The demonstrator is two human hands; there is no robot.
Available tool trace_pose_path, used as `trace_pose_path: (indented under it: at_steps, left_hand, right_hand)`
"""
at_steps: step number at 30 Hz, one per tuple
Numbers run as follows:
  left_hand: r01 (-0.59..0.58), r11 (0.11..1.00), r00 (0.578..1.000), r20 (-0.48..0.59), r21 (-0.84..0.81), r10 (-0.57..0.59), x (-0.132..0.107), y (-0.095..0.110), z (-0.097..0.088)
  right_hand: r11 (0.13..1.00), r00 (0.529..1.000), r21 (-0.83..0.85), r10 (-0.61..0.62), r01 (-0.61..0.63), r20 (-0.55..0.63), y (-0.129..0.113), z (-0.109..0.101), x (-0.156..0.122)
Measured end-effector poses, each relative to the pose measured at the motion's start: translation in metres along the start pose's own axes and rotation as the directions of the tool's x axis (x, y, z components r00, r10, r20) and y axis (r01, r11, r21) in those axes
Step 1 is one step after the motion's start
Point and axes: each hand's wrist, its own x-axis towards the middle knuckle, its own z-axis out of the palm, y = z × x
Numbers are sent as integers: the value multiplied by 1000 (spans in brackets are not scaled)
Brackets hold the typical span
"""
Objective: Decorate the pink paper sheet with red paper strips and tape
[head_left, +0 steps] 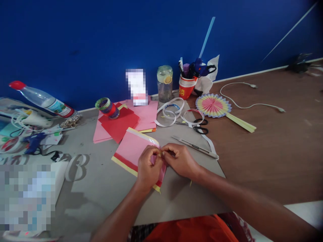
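Observation:
A pink sheet of paper [131, 146] lies tilted on the grey board, its near edge banded with red and yellow strips. Along its far edge runs a whitish shiny strip with yellow beside it. My left hand [150, 168] rests over the sheet's right part, thumb and forefinger pinched at its right edge. Coming from the right, my right hand [180, 159] is also closed in a pinch, its fingertips meeting the left ones there. What lies between the right fingertips is too small to make out. A utility knife [195, 148] lies just beyond my right hand.
Behind are red paper [119, 124], pink sheets [148, 116], a tape roll [193, 117], scissors [201, 130], a paper fan [213, 106], a clear bottle [165, 85] and red cups [186, 89] holding tools. Leftward lie a tilted bottle [50, 102] and a glue gun [35, 143].

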Motion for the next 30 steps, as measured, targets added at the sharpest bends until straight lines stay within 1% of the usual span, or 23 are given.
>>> trace_pose_path:
  at_steps: [5, 9, 20, 22, 27, 30]
  left_hand:
    - [51, 998, 999, -16, -39, -51, 0, -1, 0]
    - [57, 997, 997, -41, -49, -59, -1, -2, 1]
    - [-23, 999, 998, -53, 44, 26, -2, -3, 2]
    - [-37, 998, 998, -57, 54, 41, -2, -3, 2]
    - [-87, 995, 992, -86, 45, 90, -4, -3, 3]
    - [-90, 995, 992, -86, 34, 93, -4, -4, 3]
  right_hand:
    - [992, 998, 114, 48, -52, 38, 0, 0, 0]
    - [993, 999, 108, 37, -40, 28, 1, 0, 0]
    - [992, 1000, 129, 12, -13, 13, -4, 1, 0]
    - [988, 999, 150, 28, -30, 15, -4, 1, 0]
    - [969, 992, 217, 115, -121, 43, -4, 1, 1]
    - [976, 996, 198, 91, -93, 20, -2, 1, 1]
